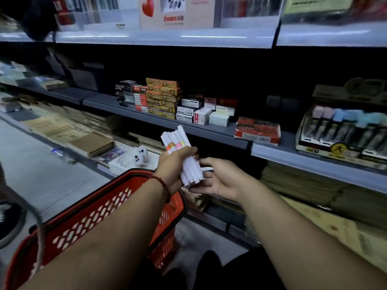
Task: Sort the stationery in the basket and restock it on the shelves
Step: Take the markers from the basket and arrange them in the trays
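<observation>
Grey metal shelf (211, 131) runs across the view at the height of your hands, under a dark gap and a brightly lit upper shelf (167, 37) with a sign showing a red heart (148, 7). On the grey shelf stand a stack of yellow boxes (162, 97), a cluster of small white boxes (201, 114) just beside it, a flat red tray (257, 130) further right, and at the far right a display box of pens (343, 132) with pastel caps. Below, a lower shelf holds brown notebooks (90, 143) laid flat and a white plush item (139, 155). The pale grey floor (31, 170) stretches off to the left.

Your left hand (176, 164), a red cord bracelet (164, 184) at its wrist, is wrapped round a bundle of white markers (180, 141). The bundle is tilted, its coloured bands in orange, pink and yellow showing above your fingers, and it sits in the air in front of the grey shelf's edge. Your right hand (219, 178) is loose, palm up, its fingers reaching under the bundle's lower ends; whether they touch is hard to tell.

The red basket (94, 218), its walls pierced with a mesh pattern, sits under your left forearm.
</observation>
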The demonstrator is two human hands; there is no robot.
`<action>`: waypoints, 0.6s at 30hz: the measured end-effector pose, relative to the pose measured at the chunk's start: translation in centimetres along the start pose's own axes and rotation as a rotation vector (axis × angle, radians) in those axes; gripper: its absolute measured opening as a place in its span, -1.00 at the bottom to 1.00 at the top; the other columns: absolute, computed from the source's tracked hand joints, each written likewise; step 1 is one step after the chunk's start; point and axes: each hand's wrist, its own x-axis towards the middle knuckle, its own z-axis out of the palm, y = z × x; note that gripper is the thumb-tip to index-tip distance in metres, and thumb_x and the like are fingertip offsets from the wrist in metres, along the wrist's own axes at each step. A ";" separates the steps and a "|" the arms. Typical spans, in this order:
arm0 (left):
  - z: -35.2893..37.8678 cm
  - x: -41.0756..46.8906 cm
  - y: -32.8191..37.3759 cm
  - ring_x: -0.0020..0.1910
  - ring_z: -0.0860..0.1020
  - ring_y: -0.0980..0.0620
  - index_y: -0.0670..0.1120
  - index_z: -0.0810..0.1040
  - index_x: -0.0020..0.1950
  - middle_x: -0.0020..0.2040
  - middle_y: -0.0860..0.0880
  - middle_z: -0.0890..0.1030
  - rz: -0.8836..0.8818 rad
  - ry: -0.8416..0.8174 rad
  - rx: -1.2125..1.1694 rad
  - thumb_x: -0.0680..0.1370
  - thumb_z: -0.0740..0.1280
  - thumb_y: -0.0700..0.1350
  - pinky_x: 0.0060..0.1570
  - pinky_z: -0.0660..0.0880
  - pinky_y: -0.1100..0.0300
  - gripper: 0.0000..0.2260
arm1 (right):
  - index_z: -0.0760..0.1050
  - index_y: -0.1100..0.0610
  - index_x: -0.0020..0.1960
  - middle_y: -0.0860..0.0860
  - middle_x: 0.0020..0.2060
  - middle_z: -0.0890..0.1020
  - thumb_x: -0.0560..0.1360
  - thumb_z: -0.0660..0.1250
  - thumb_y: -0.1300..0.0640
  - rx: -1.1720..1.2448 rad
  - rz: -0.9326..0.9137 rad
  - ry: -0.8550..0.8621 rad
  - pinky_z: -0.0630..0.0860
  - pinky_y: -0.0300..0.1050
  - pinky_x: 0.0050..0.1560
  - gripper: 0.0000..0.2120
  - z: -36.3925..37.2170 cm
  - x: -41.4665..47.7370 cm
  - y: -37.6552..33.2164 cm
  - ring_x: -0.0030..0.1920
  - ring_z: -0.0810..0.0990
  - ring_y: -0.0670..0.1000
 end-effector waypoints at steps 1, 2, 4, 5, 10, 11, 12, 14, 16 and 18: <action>0.1 0.2 -0.3 -0.39 0.62 -0.12 -0.20 0.55 -0.22 -0.35 -0.17 0.60 -0.014 -0.003 -0.001 0.50 0.41 -0.33 -0.38 0.62 0.07 -0.87 | 0.56 0.25 0.17 0.31 0.08 0.66 0.65 0.22 0.14 -0.011 -0.016 0.019 0.62 0.24 0.10 -0.77 -0.4 0.0 0.1 0.02 0.66 0.29; 0.1 0.3 -0.6 -0.33 0.64 -0.15 -0.20 0.56 -0.20 -0.32 -0.19 0.62 -0.020 -0.009 0.002 0.49 0.44 -0.32 -0.31 0.65 -0.02 -0.90 | 0.58 0.24 0.14 0.27 0.03 0.68 0.63 0.25 0.15 -0.027 -0.042 0.047 0.63 0.23 0.07 -0.79 -0.7 0.0 0.2 -0.03 0.67 0.28; -0.1 1.0 -1.3 -0.14 0.65 -0.23 -0.22 0.60 -0.12 -0.19 -0.24 0.65 -0.020 -0.007 0.030 0.44 0.50 -0.28 -0.01 0.64 -0.21 -0.90 | 0.60 0.24 0.11 0.16 -0.10 0.69 0.59 0.34 0.17 -0.086 -0.110 0.108 0.69 0.09 -0.10 -0.82 -1.3 0.3 0.3 -0.19 0.69 0.18; -0.3 1.1 -1.4 -0.08 0.66 -0.27 -0.26 0.62 -0.08 -0.13 -0.27 0.66 -0.019 -0.001 0.047 0.42 0.51 -0.27 0.07 0.62 -0.24 -0.86 | 0.61 0.25 0.12 0.11 -0.15 0.69 0.57 0.38 0.17 -0.123 -0.141 0.134 0.67 -0.02 -0.21 -0.81 -1.5 0.4 0.2 -0.29 0.68 0.10; -1.4 2.8 -2.4 0.09 0.64 -0.35 -0.42 0.54 0.24 0.16 -0.42 0.60 -0.108 -0.046 0.040 0.30 0.58 -0.19 0.09 0.61 -0.24 -0.42 | 0.58 0.18 0.03 0.06 -0.20 0.63 0.49 0.50 0.21 -0.200 -0.193 0.168 0.60 -0.12 -0.27 -0.84 -1.6 2.5 0.4 -0.28 0.60 -0.01; -1.7 3.3 -2.7 0.10 0.64 -0.34 -0.41 0.53 0.26 0.20 -0.43 0.58 -0.142 -0.065 0.036 0.29 0.59 -0.17 0.07 0.61 -0.20 -0.38 | 0.57 0.19 0.04 0.06 -0.21 0.64 0.48 0.51 0.23 -0.233 -0.193 0.163 0.63 -0.10 -0.24 -0.81 -1.7 3.0 0.6 -0.27 0.61 -0.02; -1.9 3.8 -3.1 0.10 0.63 -0.33 -0.40 0.52 0.27 0.22 -0.42 0.58 -0.176 -0.090 0.033 0.30 0.59 -0.16 0.05 0.61 -0.18 -0.38 | 0.56 0.21 0.07 0.07 -0.21 0.64 0.47 0.52 0.25 -0.262 -0.191 0.155 0.65 -0.09 -0.22 -0.78 -2.0 3.5 0.7 -0.29 0.63 -0.03; -2.0 4.7 -4.1 0.03 0.65 -0.29 -0.37 0.55 0.22 0.12 -0.37 0.62 -0.236 -0.103 0.052 0.42 0.52 -0.18 0.00 0.62 -0.11 -0.55 | 0.56 0.29 0.11 0.12 -0.22 0.64 0.47 0.51 0.31 -0.291 -0.172 0.139 0.68 -0.07 -0.21 -0.75 -3.1 4.4 1.1 -0.34 0.64 -0.01; -1.8 5.8 -5.5 -0.06 0.66 -0.23 -0.28 0.56 0.14 0.00 -0.30 0.63 -0.288 -0.118 0.058 0.52 0.43 -0.20 -0.07 0.63 -0.03 -0.76 | 0.56 0.39 0.13 0.19 -0.19 0.65 0.49 0.47 0.36 -0.308 -0.141 0.138 0.68 -0.11 -0.28 -0.76 -4.9 5.3 1.6 -0.34 0.64 0.03; -1.3 7.0 -6.9 -0.15 0.66 -0.16 -0.24 0.54 0.09 -0.07 -0.23 0.63 -0.341 -0.108 0.079 0.54 0.42 -0.21 -0.14 0.64 0.04 -0.83 | 0.57 0.43 0.09 0.24 -0.17 0.65 0.49 0.45 0.39 -0.372 -0.111 0.178 0.64 -0.17 -0.35 -0.80 -7.1 6.0 2.3 -0.33 0.63 0.05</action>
